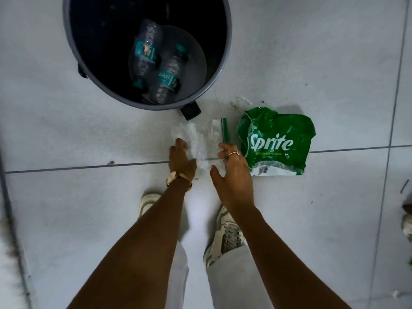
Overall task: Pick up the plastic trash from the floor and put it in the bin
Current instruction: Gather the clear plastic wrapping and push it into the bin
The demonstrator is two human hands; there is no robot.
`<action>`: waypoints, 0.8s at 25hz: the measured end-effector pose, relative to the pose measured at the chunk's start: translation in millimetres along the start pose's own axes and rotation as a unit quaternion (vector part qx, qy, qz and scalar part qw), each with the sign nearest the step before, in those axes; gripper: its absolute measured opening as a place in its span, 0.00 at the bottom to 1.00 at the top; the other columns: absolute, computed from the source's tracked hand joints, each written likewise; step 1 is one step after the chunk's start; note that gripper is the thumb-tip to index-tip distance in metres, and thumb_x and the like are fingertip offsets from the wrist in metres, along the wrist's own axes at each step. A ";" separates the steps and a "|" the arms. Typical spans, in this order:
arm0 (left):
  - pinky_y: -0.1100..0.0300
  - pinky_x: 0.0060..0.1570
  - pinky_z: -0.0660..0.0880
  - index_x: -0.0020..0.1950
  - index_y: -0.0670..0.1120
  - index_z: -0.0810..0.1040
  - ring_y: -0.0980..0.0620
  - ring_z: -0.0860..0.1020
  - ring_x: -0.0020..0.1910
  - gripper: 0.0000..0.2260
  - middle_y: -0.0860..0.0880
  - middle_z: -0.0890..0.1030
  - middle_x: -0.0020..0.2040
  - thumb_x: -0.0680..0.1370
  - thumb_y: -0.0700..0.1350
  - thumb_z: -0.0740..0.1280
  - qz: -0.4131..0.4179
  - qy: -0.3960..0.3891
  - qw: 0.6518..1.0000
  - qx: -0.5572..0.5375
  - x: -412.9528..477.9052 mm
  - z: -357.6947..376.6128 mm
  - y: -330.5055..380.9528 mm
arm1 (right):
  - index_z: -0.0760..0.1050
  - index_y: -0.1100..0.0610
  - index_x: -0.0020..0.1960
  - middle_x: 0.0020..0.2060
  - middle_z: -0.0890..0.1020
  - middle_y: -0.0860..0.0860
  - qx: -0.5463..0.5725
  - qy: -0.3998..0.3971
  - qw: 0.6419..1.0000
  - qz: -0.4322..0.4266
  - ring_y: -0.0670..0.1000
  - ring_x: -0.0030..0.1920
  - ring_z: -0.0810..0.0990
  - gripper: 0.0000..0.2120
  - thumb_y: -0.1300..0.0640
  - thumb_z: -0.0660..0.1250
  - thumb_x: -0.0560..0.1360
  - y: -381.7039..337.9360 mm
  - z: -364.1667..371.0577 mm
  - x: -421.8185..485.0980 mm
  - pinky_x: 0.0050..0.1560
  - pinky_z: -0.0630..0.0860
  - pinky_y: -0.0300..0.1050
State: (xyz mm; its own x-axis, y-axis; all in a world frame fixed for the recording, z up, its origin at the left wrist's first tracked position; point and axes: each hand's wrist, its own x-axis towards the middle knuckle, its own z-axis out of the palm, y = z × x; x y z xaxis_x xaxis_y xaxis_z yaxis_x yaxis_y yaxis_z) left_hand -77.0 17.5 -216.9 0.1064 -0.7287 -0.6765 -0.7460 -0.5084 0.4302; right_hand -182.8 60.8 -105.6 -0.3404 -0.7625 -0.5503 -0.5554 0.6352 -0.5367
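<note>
A clear crumpled plastic bag [201, 139] with a green strip along its right edge lies flat on the floor tiles just below the bin. My left hand [181, 158] rests on the bag's left edge, fingers spread and pointing down. At the bag's right edge, by the green strip, sits my right hand [231, 169] with fingers curled and thumb apart. Neither hand has lifted the bag. To the right lies a green Sprite plastic wrapper [276, 141], crumpled. The grey round bin [225, 63] stands open above, with two clear plastic bottles [156, 63] inside.
The bin's black foot pedal [190, 110] sticks out toward the bag. My two pale shoes [225, 235] stand just behind my hands. Another shoe [407, 221] shows at the right edge. Small debris [242, 101] dots the tile near the bin.
</note>
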 end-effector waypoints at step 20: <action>0.53 0.66 0.71 0.72 0.43 0.68 0.39 0.71 0.67 0.33 0.40 0.69 0.71 0.69 0.38 0.77 0.087 -0.001 0.996 0.036 39.1 -199.0 149.9 | 0.78 0.54 0.60 0.60 0.80 0.52 -0.045 0.156 0.982 -0.099 0.55 0.64 0.71 0.12 0.59 0.62 0.78 -144.9 -69.1 55.0 0.62 0.73 0.52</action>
State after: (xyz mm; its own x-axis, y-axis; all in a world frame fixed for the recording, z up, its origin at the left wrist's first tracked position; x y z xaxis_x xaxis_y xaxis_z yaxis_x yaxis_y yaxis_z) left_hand -53.9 -178.4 -59.9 -0.0292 -0.8019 -0.5967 -0.7984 -0.3405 0.4967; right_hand -173.5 -81.6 -13.9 -0.4274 -0.8790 -0.2114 -0.6936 0.4688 -0.5470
